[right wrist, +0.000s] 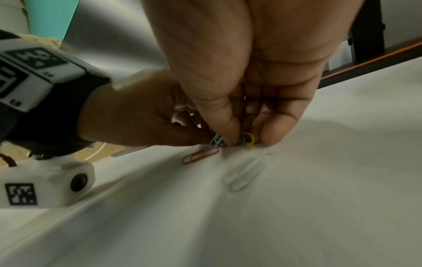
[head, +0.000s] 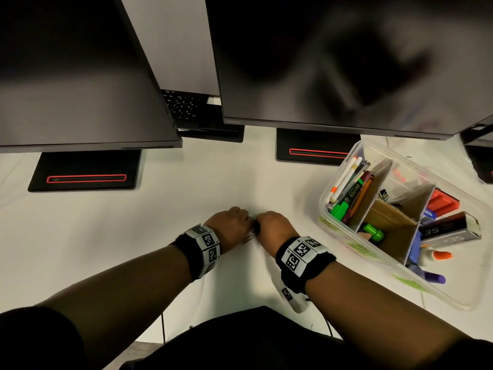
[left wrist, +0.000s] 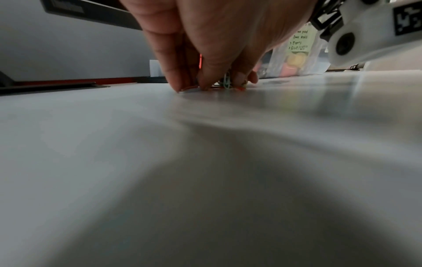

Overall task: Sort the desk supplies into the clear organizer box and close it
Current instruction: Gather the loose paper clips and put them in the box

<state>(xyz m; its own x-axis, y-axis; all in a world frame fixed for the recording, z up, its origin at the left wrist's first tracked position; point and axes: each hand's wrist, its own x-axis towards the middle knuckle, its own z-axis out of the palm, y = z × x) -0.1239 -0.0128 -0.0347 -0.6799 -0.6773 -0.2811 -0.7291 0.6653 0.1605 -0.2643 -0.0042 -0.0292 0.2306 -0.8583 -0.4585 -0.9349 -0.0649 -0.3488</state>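
Loose paper clips lie on the white desk in front of me. My left hand [head: 241, 222] and right hand [head: 266, 222] meet over them, fingertips down. In the right wrist view my right hand [right wrist: 242, 140] pinches a yellow and a green clip [right wrist: 247, 139], while my left hand [right wrist: 205, 139] pinches a light blue clip [right wrist: 215, 140]. A red clip [right wrist: 199, 156] and a white clip [right wrist: 246, 173] lie flat on the desk just in front of the fingers. The clear organizer box [head: 333, 177] stands open to the right, with pens, markers, glue and staples in cardboard-divided compartments.
Two dark monitors overhang the back of the desk on black stands [head: 82, 172] [head: 314, 148], with a keyboard [head: 184, 105] between them. The desk's near edge runs close to my body. The box's side bears a handwritten note [left wrist: 299, 39].
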